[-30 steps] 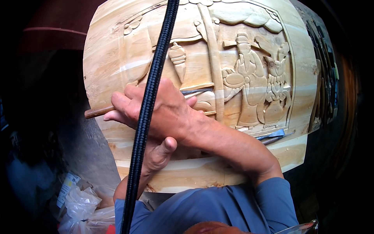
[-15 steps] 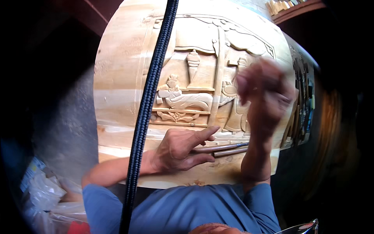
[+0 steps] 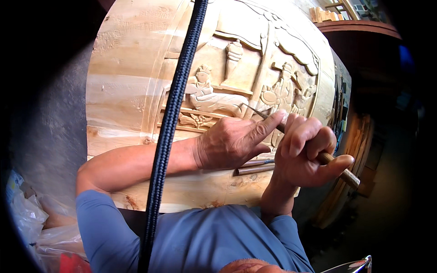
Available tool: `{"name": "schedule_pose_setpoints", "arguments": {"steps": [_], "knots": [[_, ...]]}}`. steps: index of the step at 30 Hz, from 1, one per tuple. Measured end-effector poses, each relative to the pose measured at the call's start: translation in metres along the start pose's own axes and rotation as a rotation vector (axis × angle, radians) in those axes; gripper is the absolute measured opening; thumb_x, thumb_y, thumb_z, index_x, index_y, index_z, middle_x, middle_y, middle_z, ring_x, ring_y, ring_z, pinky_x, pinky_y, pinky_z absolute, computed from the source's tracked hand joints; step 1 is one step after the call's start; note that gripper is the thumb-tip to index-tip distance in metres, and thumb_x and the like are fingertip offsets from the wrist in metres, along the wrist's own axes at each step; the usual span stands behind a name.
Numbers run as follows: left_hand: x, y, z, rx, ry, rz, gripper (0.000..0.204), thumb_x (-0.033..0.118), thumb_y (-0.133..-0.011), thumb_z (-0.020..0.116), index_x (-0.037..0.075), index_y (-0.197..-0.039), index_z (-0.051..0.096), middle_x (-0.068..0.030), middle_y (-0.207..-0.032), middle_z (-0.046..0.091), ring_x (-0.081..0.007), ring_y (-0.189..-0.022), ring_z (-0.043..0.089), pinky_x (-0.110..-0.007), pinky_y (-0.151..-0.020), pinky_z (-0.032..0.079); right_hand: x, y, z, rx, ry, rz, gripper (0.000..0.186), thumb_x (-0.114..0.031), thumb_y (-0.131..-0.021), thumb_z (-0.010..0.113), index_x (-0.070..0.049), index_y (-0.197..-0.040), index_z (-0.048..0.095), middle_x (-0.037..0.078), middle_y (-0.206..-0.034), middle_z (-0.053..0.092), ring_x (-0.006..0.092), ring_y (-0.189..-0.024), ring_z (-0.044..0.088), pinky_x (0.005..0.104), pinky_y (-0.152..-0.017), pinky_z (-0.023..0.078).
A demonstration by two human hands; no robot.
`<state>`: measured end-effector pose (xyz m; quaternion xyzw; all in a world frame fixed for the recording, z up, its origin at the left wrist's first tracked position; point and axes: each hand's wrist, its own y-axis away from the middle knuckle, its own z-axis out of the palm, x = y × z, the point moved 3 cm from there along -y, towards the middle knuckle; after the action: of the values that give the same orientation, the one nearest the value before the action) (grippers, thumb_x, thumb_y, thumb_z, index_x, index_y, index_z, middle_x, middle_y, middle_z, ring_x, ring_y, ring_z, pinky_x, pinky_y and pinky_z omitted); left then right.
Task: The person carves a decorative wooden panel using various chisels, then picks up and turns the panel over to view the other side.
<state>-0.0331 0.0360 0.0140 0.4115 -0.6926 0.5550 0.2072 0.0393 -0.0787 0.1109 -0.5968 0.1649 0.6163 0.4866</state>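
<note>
A pale wooden relief panel [image 3: 120, 93] lies before me, carved with robed figures, curtains and a post. My right hand [image 3: 300, 152] is closed around a carving chisel [image 3: 349, 177], with its wooden handle sticking out past the thumb. The slim dark blade points up and left, its tip at the reclining figure's robe, beside the post. Across the blade lies the index finger of my left hand [image 3: 230, 142], its thumb held apart and other fingers mostly hidden. Below the hands, two wooden-handled tools [image 3: 255, 169] rest on the panel.
A black braided cable [image 3: 182, 73] crosses the view from top to bottom. Several tools [image 3: 339, 107] lie along the panel's right edge. Long wooden strips [image 3: 355, 145] stand further right. Clear plastic bags [image 3: 27, 218] sit at lower left, and wood blocks [image 3: 325, 15] at the far right.
My right hand has come down from its blurred raised position, and the chisel now shows in it. My left index finger has moved onto the blade. The view has shifted over the panel.
</note>
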Motion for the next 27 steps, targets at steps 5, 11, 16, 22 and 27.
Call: {"name": "schedule_pose_setpoints", "arguments": {"steps": [5, 11, 16, 22, 27], "knots": [[0.004, -0.005, -0.003, 0.023, -0.027, 0.033, 0.079, 0.03, -0.098, 0.077, -0.009, -0.158, 0.044, -0.0252, -0.13, 0.072, -0.0348, -0.092, 0.075, -0.044, -0.079, 0.061, -0.008, 0.003, 0.005, 0.112, -0.009, 0.017, 0.067, -0.069, -0.113, 0.035, -0.018, -0.071, 0.034, 0.008, -0.064, 0.058, 0.0111, -0.047, 0.037, 0.0308, -0.054, 0.028], [0.0, -0.006, -0.004, 0.07, -0.018, 0.011, 0.079, 0.03, -0.096, 0.077, -0.009, -0.157, 0.044, -0.0257, -0.125, 0.071, -0.0395, -0.103, 0.073, -0.047, -0.089, 0.06, -0.002, 0.001, 0.016, 0.107, 0.068, -0.045, 0.067, -0.066, -0.115, 0.031, -0.017, -0.069, 0.034, 0.01, -0.065, 0.06, 0.0115, -0.044, 0.037, 0.0299, -0.052, 0.027], [0.0, -0.009, -0.005, 0.113, -0.02, -0.003, 0.086, 0.025, -0.091, 0.08, -0.008, -0.16, 0.04, -0.0267, -0.126, 0.07, -0.0419, -0.104, 0.072, -0.048, -0.091, 0.06, 0.004, -0.001, 0.013, 0.065, 0.083, -0.09, 0.069, -0.068, -0.114, 0.03, -0.016, -0.069, 0.034, 0.012, -0.066, 0.061, 0.0129, -0.045, 0.042, 0.0289, -0.051, 0.029], [-0.002, -0.006, -0.002, 0.138, -0.03, 0.0, 0.094, 0.02, -0.086, 0.084, -0.008, -0.162, 0.036, -0.0283, -0.133, 0.068, -0.0426, -0.108, 0.072, -0.048, -0.094, 0.06, 0.006, -0.002, 0.015, 0.052, 0.09, -0.101, 0.07, -0.07, -0.113, 0.03, -0.016, -0.069, 0.034, 0.013, -0.067, 0.062, 0.0135, -0.045, 0.043, 0.029, -0.05, 0.029], [-0.002, -0.007, -0.002, 0.145, -0.013, -0.005, 0.099, 0.015, -0.082, 0.086, -0.008, -0.163, 0.034, -0.0281, -0.136, 0.068, -0.0427, -0.11, 0.072, -0.048, -0.096, 0.06, 0.007, -0.005, 0.015, 0.042, 0.072, -0.103, 0.071, -0.071, -0.113, 0.03, -0.016, -0.069, 0.033, 0.013, -0.065, 0.061, 0.0135, -0.044, 0.042, 0.029, -0.05, 0.029]]}}
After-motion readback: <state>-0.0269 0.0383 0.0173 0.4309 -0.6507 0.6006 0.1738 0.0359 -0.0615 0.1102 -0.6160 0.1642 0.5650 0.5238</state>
